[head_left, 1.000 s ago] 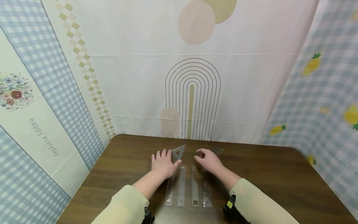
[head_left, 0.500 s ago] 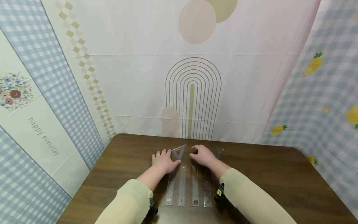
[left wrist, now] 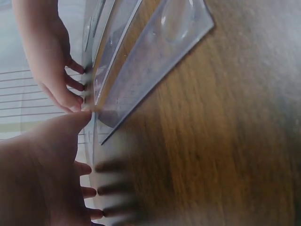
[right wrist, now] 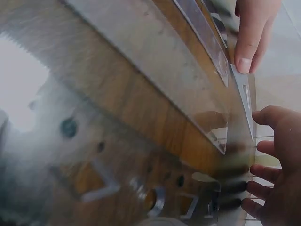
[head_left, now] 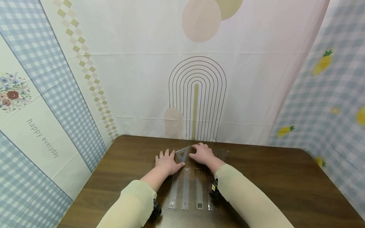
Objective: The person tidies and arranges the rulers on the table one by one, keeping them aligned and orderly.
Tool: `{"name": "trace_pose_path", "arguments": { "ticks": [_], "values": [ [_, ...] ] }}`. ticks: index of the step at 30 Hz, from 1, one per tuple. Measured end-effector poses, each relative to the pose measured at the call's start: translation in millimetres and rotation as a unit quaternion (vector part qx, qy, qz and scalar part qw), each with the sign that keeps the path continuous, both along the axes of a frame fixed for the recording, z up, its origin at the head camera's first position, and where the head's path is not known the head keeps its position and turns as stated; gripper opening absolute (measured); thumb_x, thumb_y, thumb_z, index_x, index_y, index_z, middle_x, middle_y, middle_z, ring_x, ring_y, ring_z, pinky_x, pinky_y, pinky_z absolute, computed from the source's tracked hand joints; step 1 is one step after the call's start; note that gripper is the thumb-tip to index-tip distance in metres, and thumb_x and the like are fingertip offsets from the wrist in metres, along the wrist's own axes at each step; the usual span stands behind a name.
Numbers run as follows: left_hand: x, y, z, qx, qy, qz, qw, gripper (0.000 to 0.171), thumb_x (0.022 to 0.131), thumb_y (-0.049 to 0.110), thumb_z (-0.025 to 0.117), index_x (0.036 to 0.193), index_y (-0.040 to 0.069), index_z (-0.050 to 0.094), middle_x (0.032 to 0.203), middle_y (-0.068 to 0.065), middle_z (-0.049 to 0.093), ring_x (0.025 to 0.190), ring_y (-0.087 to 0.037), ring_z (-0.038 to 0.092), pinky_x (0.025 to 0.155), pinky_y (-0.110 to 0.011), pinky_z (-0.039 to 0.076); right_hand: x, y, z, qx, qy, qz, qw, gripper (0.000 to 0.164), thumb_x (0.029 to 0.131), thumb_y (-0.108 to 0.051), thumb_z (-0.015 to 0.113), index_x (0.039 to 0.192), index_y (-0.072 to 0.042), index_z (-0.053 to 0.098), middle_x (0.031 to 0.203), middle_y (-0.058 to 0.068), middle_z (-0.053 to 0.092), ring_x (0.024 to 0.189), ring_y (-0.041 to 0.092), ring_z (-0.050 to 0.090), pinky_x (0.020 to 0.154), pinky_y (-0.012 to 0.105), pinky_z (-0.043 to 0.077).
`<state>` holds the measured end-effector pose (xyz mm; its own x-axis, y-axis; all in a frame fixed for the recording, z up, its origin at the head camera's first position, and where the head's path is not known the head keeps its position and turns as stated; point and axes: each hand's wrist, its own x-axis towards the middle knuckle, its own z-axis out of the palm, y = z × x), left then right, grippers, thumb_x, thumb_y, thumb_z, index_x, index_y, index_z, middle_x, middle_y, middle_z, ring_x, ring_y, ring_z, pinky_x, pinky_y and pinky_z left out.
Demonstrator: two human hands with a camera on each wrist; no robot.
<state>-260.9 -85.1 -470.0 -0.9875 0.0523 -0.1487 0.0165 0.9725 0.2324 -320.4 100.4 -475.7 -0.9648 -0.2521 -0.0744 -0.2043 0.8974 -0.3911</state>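
Observation:
A clear triangular set square lies flat near the back of the table, between both hands. My left hand rests on the table at its left with fingers spread, the thumb by its lower corner. At the upper right corner is my right hand, fingers loosely bent; in the right wrist view its thumb meets or nearly meets the set square's edge. In front lie several clear rulers side by side, among them a left one, a middle one and one right of it. My right sleeve partly covers the rightmost ruler.
A clear protractor-like piece lies behind my right wrist. The brown wooden table has rounded back corners and meets a hanging patterned cloth at its back edge. Checked cloth hangs at both sides.
My right hand has moved left and slightly back, to the set square's right corner, uncovering more of the protractor-like piece. The left hand and set square stay nearly in place.

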Motion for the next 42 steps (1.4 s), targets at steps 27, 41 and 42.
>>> {"name": "trace_pose_path", "arguments": {
  "ticks": [27, 41, 42],
  "values": [
    [1.1, -4.9, -2.0, -0.023, -0.015, -0.01, 0.9996, 0.084, 0.091, 0.07, 0.05, 0.156, 0.019, 0.034, 0.161, -0.016, 0.025, 0.146, -0.044, 0.02, 0.112, -0.064, 0.021, -3.3, -20.7, 1.4, 0.069, -0.013, -0.019, 0.997, 0.076, 0.086, -0.063, 0.065, 0.146, -0.018, 0.052, 0.15, 0.019, 0.039, 0.136, 0.042, 0.036, 0.107, 0.06, 0.03],
    [-1.4, -5.7, -3.0, -0.031, -0.023, -0.008, 0.9992, 0.087, 0.089, 0.073, 0.05, 0.157, 0.021, 0.033, 0.162, -0.014, 0.023, 0.147, -0.043, 0.018, 0.112, -0.065, 0.021, -2.2, -21.4, 5.3, 0.048, -0.011, -0.027, 0.998, 0.07, 0.086, -0.06, 0.067, 0.143, -0.02, 0.055, 0.148, 0.017, 0.041, 0.133, 0.041, 0.038, 0.106, 0.06, 0.031],
    [-0.9, -5.7, -2.3, -0.031, -0.023, -0.008, 0.9992, 0.087, 0.089, 0.073, 0.05, 0.157, 0.021, 0.033, 0.162, -0.014, 0.023, 0.147, -0.043, 0.018, 0.112, -0.065, 0.021, -2.3, -21.2, 5.7, 0.044, -0.012, -0.028, 0.999, 0.069, 0.087, -0.059, 0.067, 0.142, -0.02, 0.055, 0.149, 0.017, 0.041, 0.133, 0.041, 0.037, 0.106, 0.06, 0.031]
  ]
}}
